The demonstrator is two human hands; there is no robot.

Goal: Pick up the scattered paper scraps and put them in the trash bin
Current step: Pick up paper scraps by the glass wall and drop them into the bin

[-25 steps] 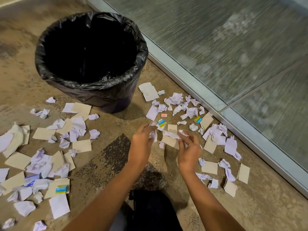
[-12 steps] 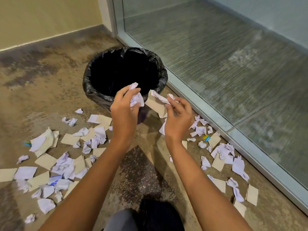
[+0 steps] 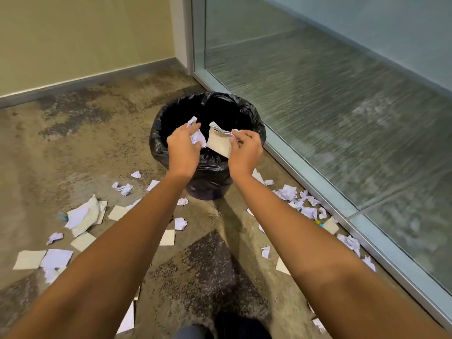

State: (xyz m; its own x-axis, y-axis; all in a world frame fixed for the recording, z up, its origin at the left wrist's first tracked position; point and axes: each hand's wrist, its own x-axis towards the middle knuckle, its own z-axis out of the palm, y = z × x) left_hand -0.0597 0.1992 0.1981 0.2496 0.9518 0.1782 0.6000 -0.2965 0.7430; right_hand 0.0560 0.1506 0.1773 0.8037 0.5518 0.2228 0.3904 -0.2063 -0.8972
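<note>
Stained concrete floor (image 3: 73, 143) is bounded by a cream wall (image 3: 85, 40) and, at right, a glass panel (image 3: 342, 118). On the left, paper scraps (image 3: 80, 216), flat beige squares and crumpled white bits, are strewn. A crumpled white wad (image 3: 197, 138) is gripped by the left hand (image 3: 183, 148) above the black-lined trash bin (image 3: 256, 128). A flat beige card (image 3: 220, 143) is pinched by the right hand (image 3: 244, 152). Both should be carried past the near rim before the fingers are loosened, so that nothing light is dropped outside. More scraps are scattered near the glass.
</note>
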